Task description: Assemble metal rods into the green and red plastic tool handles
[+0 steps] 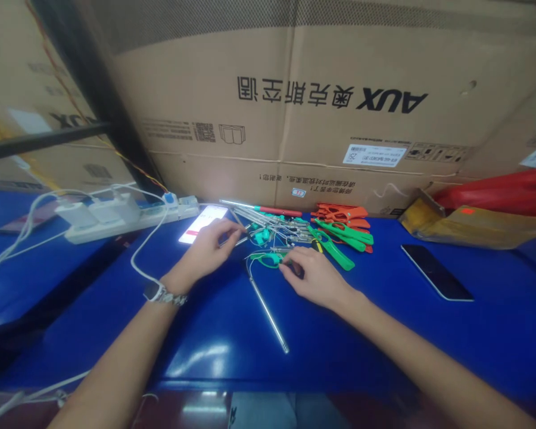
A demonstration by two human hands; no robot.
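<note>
The power strip (125, 218) lies at the far left of the blue table (223, 333), its long axis running left to right, with white plugs (93, 210) seated in it. A white cable (136, 256) curves down toward the watch (154, 291) on the left wrist. The lit phone (196, 229) lies beside the left hand (214, 244), its long axis pointing away from the person and slightly right.

The left hand's thumb and index finger are pinched on a thin rod (241, 241). The rod lies at the left edge of the pile (277, 223); its long axis runs nearly left to right, the right end pointing into the pile.

Right of it, the green piece (271, 260) lies at the near edge of the pile. The right hand (319, 275) has its thumb and fingertips closed together on the right edge of the green piece. A silver rod (268, 316) lies on the table just nearer; its long axis is diagonal, the near end pointing toward the person and right.

Green clips (348, 235) fan out toward the right, overlapping orange clips (343, 213). The dark phone (438, 273) lies well apart at right, its long axis slanting nearer and right. A cardboard box (286, 119) stands behind.
</note>
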